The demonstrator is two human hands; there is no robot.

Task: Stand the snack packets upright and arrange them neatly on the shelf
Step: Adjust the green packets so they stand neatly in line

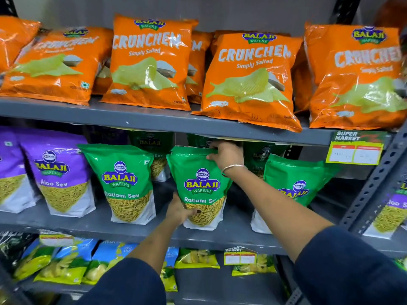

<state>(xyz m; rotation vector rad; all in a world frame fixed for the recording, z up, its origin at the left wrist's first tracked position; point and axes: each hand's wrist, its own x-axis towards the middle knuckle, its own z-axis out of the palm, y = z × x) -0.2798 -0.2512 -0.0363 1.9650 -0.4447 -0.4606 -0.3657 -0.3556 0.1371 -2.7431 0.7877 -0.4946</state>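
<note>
The person is standing a green Ratlami Sev packet upright on the middle shelf, between two matching packets. The right hand is pinching its top edge; the left hand is closing round its lower left corner. Next, probably squaring it into line.

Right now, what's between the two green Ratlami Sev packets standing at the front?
In the head view, between the left green packet and the held packet is bare shelf; another green packet stands further back.
</note>
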